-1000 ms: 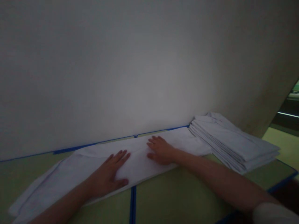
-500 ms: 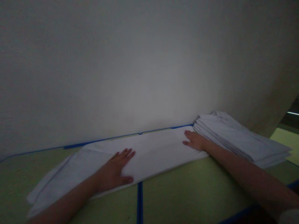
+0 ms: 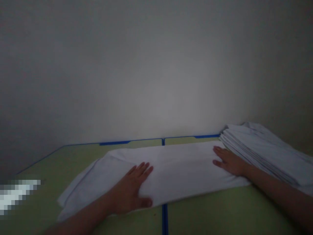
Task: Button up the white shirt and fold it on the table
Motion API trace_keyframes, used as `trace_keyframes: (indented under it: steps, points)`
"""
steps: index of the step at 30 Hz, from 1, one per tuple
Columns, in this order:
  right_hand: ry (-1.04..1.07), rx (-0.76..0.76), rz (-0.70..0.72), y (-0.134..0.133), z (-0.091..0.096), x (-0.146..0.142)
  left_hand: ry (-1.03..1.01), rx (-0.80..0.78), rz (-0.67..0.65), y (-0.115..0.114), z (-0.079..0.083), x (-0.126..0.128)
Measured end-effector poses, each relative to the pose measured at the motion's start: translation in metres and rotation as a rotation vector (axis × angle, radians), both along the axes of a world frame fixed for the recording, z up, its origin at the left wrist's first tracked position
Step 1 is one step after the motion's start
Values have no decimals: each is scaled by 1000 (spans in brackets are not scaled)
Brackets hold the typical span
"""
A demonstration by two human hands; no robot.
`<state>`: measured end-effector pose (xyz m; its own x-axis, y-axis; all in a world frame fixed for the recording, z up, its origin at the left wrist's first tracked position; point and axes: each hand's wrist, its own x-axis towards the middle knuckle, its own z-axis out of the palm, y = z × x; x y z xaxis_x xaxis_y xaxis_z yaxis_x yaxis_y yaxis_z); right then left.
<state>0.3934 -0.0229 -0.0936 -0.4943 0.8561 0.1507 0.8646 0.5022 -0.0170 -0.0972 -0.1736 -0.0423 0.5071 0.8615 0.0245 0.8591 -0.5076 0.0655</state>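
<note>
A long white cloth, folded into a strip, lies across the green table in front of a pale wall. My left hand rests flat on its middle, fingers stretched out and pointing away from me. My right hand lies flat on the cloth's right end, fingers spread, close to a stack of folded white cloths. Neither hand holds anything.
Blue tape lines divide the green table and run along its far edge by the wall. The stack of folded cloths fills the back right corner. A blurred pale patch sits at the left edge.
My right hand has slid from the cloth's middle out to its right end, flattening it. My left hand has stayed in place. The view has shifted to the left.
</note>
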Motion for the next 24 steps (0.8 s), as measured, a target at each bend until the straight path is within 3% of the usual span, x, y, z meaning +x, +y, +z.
trace_keyframes:
  steps: [3, 9, 17, 21, 24]
  points:
    - [4, -8, -13, -12, 1, 2, 22, 13, 84, 11, -4, -25]
    - [-6, -14, -26, -12, 2, 2, 50, 32, 397, 64, -7, -105]
    - [26, -12, -34, -12, 2, 3, -104, 107, 434, 68, -14, -164]
    - [167, 23, -166, -28, 20, 14, -44, 76, 438, 70, -17, -190]
    - [274, -41, -289, -50, 39, 34, -52, 18, 417, 86, -3, -195]
